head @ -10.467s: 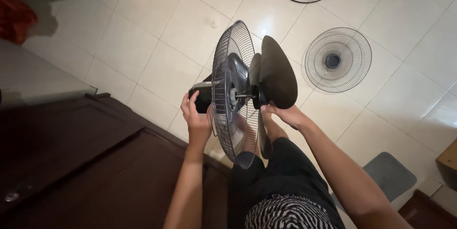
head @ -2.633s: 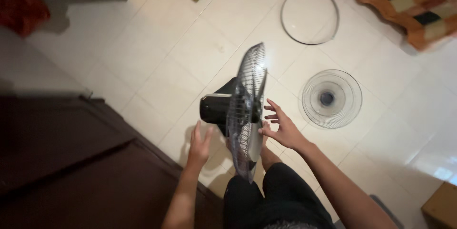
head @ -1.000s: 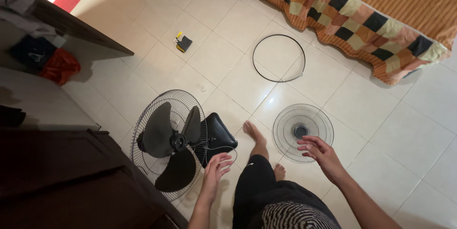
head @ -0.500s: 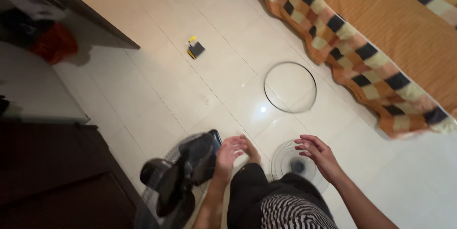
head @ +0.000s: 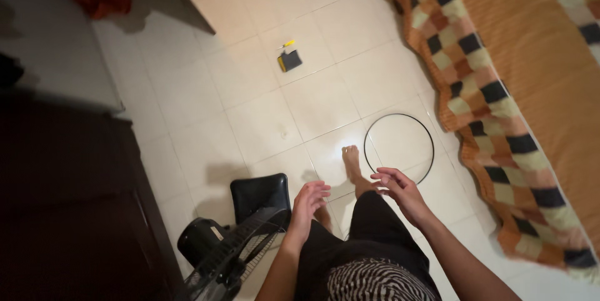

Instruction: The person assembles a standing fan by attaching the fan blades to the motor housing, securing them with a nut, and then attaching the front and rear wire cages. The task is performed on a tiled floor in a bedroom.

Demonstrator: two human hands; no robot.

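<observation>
Two big shapes frame the tiled floor (head: 250, 82): a checkered blanket (head: 500, 88) at the right and dark wooden furniture (head: 69, 213) at the left. The black fan (head: 234, 238) stands at the lower left, its wire guard just beside the left hand (head: 309, 200). A thin black ring (head: 400, 148) lies near the right hand (head: 397, 188). Both hands hang empty, fingers loosely spread. The bare foot (head: 353, 160) steps just beside the ring, so it could plausibly catch it and slip.
</observation>
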